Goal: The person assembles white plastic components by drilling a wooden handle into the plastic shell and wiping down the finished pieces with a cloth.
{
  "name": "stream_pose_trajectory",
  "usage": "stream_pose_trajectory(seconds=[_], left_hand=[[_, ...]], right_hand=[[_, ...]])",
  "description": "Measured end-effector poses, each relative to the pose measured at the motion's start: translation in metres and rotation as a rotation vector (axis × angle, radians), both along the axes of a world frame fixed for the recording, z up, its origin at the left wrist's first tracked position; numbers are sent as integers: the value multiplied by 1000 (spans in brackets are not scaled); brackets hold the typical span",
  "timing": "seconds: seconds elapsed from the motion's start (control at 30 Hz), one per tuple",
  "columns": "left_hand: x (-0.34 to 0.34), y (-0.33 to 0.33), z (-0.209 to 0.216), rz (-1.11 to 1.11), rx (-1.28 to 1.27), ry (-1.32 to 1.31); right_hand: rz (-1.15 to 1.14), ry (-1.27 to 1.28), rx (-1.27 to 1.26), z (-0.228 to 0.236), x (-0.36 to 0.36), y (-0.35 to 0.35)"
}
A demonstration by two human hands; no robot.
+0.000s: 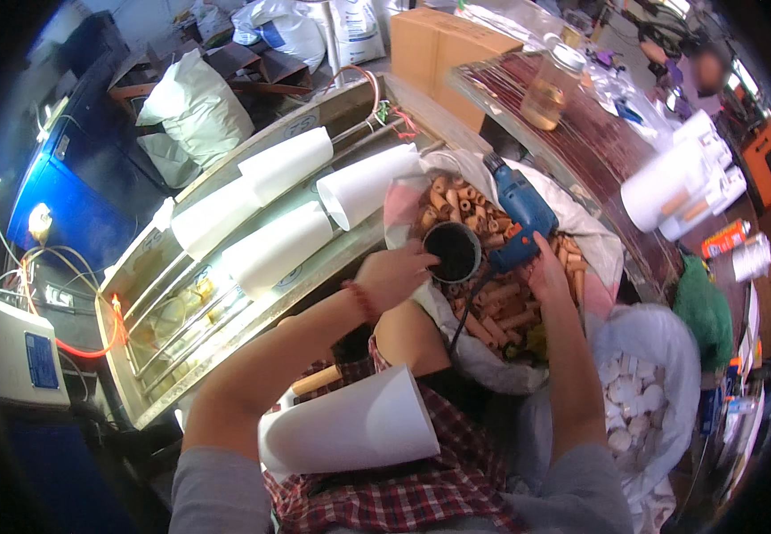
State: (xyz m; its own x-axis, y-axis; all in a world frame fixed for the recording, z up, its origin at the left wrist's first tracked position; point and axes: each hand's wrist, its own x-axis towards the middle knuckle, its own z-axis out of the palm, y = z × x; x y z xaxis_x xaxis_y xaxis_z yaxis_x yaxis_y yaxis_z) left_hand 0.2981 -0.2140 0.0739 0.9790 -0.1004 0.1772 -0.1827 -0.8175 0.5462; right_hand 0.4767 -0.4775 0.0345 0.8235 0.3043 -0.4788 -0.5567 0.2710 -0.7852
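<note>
A blue power drill [528, 206] lies over a sack of short orange-brown wooden pieces, its chuck pointing away from me. My right hand [544, 270] grips its near end, one finger stretched along the body. To the left, my left hand [394, 278] reaches to the near-left rim of a round dark-filled tub [452, 252]. Its fingertips are bent together at the rim; anything between them is too small to tell. Across my lap rests a white tapered tube [350, 423], with a wooden handle [316, 381] behind it.
White tubes [277, 249] lie on metal rods over a wooden trough [149, 392] at left. The open sack [581, 209] holds the wooden pieces. White discs fill another bag [679, 356] at right. A dark table [492, 84] carries a jar [550, 89] and stacked white tubes [661, 191].
</note>
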Motion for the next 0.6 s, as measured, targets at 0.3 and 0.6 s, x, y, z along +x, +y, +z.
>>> stream_pose_trajectory(seconds=[0.3,0.6], left_hand=[[75,-40,-36,-34,407,111],[72,-22,-38,215,137,-36]], right_hand=[[34,-40,274,-25,15,7],[-42,-152,105,8,-10,-16]])
